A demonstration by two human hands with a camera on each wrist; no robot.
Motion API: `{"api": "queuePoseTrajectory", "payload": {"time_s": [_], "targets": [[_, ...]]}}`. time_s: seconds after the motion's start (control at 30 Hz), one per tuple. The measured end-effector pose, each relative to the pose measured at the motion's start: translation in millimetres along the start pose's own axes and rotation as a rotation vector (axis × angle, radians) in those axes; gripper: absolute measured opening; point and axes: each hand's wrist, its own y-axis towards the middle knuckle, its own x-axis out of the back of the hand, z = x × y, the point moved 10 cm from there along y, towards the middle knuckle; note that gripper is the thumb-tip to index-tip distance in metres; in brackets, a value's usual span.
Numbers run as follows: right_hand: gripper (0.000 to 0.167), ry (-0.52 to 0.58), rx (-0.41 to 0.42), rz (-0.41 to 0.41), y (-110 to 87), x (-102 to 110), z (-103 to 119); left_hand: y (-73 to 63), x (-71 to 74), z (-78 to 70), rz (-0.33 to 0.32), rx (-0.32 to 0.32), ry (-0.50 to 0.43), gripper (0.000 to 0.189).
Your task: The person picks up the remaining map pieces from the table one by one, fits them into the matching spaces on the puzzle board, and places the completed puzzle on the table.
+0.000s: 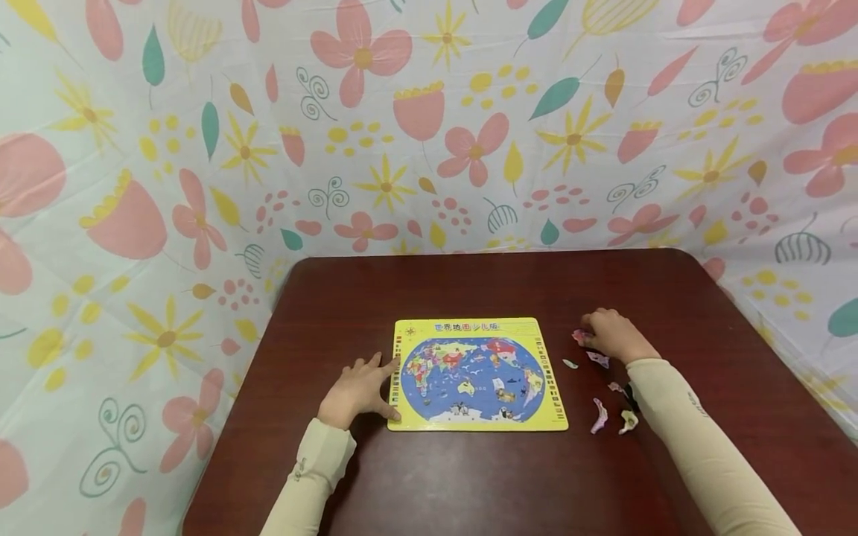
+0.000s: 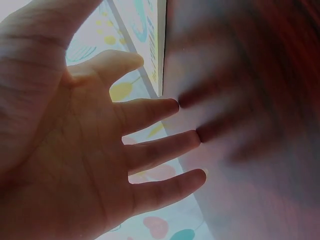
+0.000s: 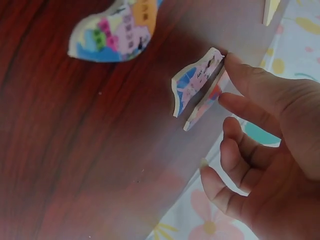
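A yellow-framed world map puzzle board (image 1: 472, 425) lies flat on the table. My left hand (image 1: 358, 391) rests at its left edge, fingers spread, with the thumb at the near left corner; in the left wrist view the fingertips (image 2: 167, 104) reach down to the tabletop beside the board's edge. To the right of the board, my right hand (image 1: 613, 335) pinches a reddish puzzle piece (image 1: 580, 337) between thumb and index finger, the other fingers curled loosely. A purple-and-blue piece (image 3: 197, 80) stands close beside the pinched piece (image 3: 205, 105) in the right wrist view.
Several loose puzzle pieces lie right of the board, among them a small green one (image 1: 570, 364), a long pink one (image 1: 599, 417) and a yellowish one (image 1: 628, 422) near the right sleeve. A flowered cloth (image 1: 415, 164) hangs behind the dark wooden table (image 1: 496, 480).
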Motion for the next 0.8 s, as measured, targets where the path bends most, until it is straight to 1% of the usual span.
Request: {"api": "queuePoseTrajectory", "payload": {"time_s": [0.17,0.37,0.43,0.57,0.7,0.8], "targets": [[0.011,0.017,-0.001,0.011,2.3,-2.8,-0.3,-1.0,-0.6,0.1,-0.005,-0.01,0.011,0.106],[0.018,0.066,-0.032,0.09,5.2,-8.8,-5.1,-2.5,-0.6,1.9,-0.001,-0.002,0.014,0.108],[0.02,0.078,-0.035,0.103,6.0,-8.2,-6.2,-2.0,-0.8,2.3,0.0,-0.002,0.014,0.108],[0.018,0.069,-0.009,0.094,7.7,-5.0,-5.2,-0.2,-1.9,1.0,0.012,-0.011,0.017,0.109],[0.014,0.017,0.019,0.064,9.7,-3.8,-2.7,1.5,-2.1,-0.7,0.017,-0.02,0.031,0.109],[0.015,-0.011,0.027,0.048,10.0,-3.1,0.0,2.7,-3.4,-1.2,0.017,-0.021,0.048,0.109]]}}
